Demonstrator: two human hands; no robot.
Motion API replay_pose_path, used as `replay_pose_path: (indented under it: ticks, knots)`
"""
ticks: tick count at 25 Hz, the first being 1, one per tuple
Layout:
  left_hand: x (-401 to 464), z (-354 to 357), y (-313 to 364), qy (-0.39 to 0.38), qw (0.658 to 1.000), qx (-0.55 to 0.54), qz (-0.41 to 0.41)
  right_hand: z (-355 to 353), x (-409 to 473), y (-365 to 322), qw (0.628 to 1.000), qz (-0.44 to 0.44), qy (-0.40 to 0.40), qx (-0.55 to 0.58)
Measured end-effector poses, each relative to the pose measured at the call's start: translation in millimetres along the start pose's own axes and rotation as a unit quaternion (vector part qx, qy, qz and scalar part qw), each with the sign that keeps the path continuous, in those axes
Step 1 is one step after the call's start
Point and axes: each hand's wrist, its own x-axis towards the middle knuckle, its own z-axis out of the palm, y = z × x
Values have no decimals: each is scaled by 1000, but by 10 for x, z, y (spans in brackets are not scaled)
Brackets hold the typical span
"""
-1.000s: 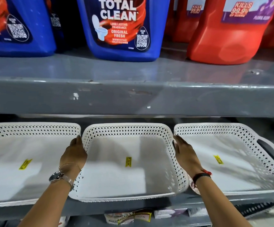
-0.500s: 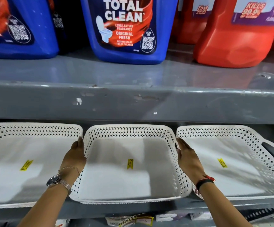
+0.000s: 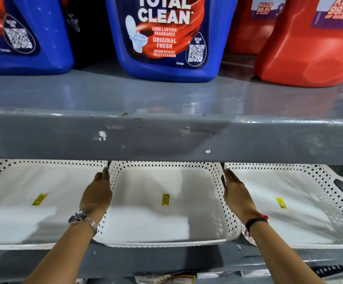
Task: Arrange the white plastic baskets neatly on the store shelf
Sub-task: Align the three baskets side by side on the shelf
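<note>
Three white plastic baskets sit in a row along the front edge of the lower grey shelf (image 3: 166, 261), their far ends tucked under the lip of the upper shelf (image 3: 166, 136). The middle basket (image 3: 217, 193) lies between the two hands. The left hand (image 3: 97, 193) is pressed flat against the outside of its left wall, fingers straight and together, reaching toward the basket's far left corner. The right hand (image 3: 237, 193) lies flat against the outside of its right wall in the same way, fingers extended and closed against each other. Neither hand curls around the rim; the basket is squeezed between two open palms rather than gripped.

The left basket (image 3: 12, 173) lies just beside the left hand, which fills the gap between it and the middle one. The right basket (image 3: 320, 181) lies just beside the right hand and shows a dark handle slot at its right end. Each basket carries a small yellow sticker on its floor. The middle basket's near edge juts slightly over the shelf's front edge.

A wristwatch (image 3: 78, 219) is on the left wrist; a dark band (image 3: 255, 221) with a red tag is on the right. On the upper shelf stand blue toilet-cleaner bottles (image 3: 166, 37) and red bottles (image 3: 310, 54).
</note>
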Motion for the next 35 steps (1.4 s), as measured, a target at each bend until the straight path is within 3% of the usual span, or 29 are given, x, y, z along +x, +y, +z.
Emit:
replay_pose_path:
  ticks: [8, 20, 35]
  knots:
    - [126, 16, 73, 43, 998, -36, 18, 57, 253, 23, 999, -2, 36, 16]
    - [-175, -17, 35, -10, 997, -68, -47, 53, -68, 91, 1000, 17, -15, -13]
    - [-299, -31, -2, -5, 997, -70, -44, -43, -247, 12, 999, 36, -29, 11]
